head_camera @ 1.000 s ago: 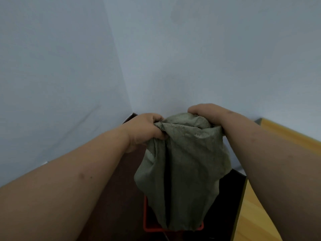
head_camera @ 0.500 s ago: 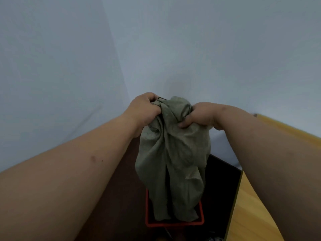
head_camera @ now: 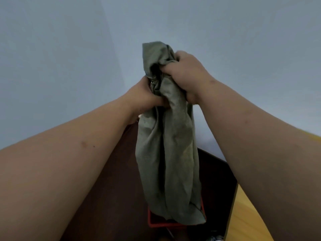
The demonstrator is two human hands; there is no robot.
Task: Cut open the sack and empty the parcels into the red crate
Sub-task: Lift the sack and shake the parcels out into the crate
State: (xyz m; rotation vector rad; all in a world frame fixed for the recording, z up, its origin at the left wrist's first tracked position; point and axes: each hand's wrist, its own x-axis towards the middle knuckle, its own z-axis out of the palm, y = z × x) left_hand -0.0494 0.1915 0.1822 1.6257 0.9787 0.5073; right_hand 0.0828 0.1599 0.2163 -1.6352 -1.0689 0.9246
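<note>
A grey-green cloth sack (head_camera: 166,153) hangs long and limp in front of me, held high against the wall. My right hand (head_camera: 187,73) grips its bunched top. My left hand (head_camera: 147,96) clutches the sack just below and to the left. The sack's lower end dangles over the red crate (head_camera: 157,224), of which only the near rim and a corner show. What lies inside the crate is hidden, and no parcels are in sight.
The crate stands on a dark brown surface (head_camera: 112,197) in a corner between two pale blue walls (head_camera: 60,66). A yellow wooden surface (head_camera: 246,223) borders it on the right. Small unclear items lie at the bottom edge (head_camera: 215,238).
Both hands have lifted the sack higher. The right hand has risen above the left, and the sack has been drawn out from a wide bundle into a long narrow shape.
</note>
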